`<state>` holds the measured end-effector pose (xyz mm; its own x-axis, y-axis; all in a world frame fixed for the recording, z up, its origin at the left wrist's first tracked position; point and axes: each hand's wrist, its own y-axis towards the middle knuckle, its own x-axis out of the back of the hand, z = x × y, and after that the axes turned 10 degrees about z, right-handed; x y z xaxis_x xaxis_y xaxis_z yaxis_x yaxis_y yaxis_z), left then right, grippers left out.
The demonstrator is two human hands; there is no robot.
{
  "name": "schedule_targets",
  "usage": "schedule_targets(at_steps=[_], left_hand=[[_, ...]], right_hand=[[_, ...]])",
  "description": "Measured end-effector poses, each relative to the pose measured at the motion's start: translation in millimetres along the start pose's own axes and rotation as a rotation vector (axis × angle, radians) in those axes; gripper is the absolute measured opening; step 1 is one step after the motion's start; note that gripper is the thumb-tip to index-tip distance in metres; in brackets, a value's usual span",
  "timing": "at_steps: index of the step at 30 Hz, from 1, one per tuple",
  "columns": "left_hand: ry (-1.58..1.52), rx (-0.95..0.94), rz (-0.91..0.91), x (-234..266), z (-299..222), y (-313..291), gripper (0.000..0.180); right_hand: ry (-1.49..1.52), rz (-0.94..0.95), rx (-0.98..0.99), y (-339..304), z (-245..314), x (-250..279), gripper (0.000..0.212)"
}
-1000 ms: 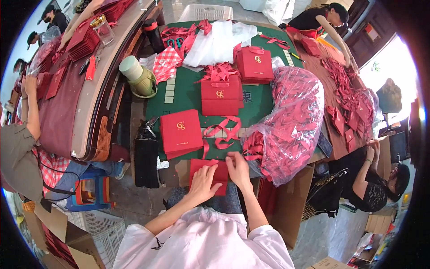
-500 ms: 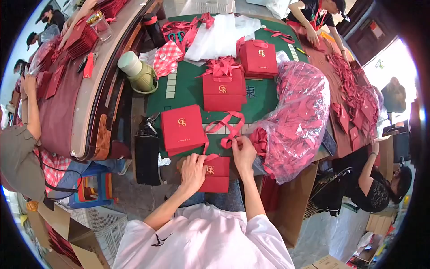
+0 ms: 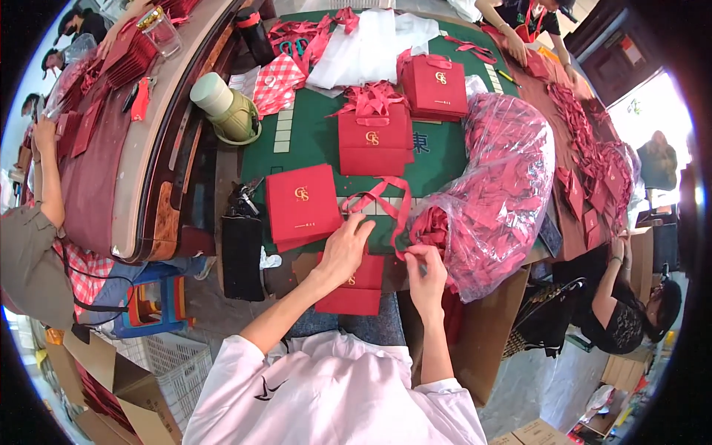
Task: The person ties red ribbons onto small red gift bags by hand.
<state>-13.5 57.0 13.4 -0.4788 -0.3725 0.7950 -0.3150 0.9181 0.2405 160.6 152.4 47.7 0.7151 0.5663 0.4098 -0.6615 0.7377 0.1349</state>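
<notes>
A small red paper bag lies flat at the table's near edge, partly covered by my left forearm. My left hand is above its upper part, fingers stretched toward a looped red ribbon; whether they touch it is hard to see. To the right, my right hand pinches the ribbon's lower end between thumb and fingers. A stack of red paper bags lies just left of the ribbon. Beyond stands another bag pile with ribbon handles on top.
A clear plastic sack of red ribbons bulges at the right. Farther back are more red bags and white sheeting. A green jug and a black pouch stand left. Other people work at neighbouring tables.
My left hand has moved up and right from the near bag toward the ribbon. My right hand has shifted right and down, drawing the ribbon's end along.
</notes>
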Motion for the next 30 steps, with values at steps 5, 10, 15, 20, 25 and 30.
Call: schedule_targets(at_steps=[5,10,15,20,25,30], left_hand=[[-0.051,-0.004,0.114,8.6,-6.2,-25.8,0.032],[0.126,0.058,0.239,13.8,-14.9,-47.0,0.038],[0.14,0.092,0.27,9.8,-13.3,-49.8,0.044],[0.076,0.119,0.262,14.4,-17.9,-45.7,0.033],[-0.075,0.203,0.275,9.9,-15.5,-48.1,0.033],[-0.095,0.187,0.253,12.1,-21.1,-47.3,0.029]], right_hand=[[-0.108,0.158,0.074,-12.5,4.7,-6.7,0.014],[-0.191,0.223,0.066,-25.8,2.4,-30.1,0.011],[-0.161,0.195,-0.112,-32.1,-13.0,-48.0,0.012],[-0.124,0.16,-0.163,-34.2,-12.4,-52.4,0.011],[-0.019,0.15,-0.239,-37.4,-9.1,-54.8,0.011],[-0.002,0.134,-0.246,-35.9,-4.2,-53.5,0.011]])
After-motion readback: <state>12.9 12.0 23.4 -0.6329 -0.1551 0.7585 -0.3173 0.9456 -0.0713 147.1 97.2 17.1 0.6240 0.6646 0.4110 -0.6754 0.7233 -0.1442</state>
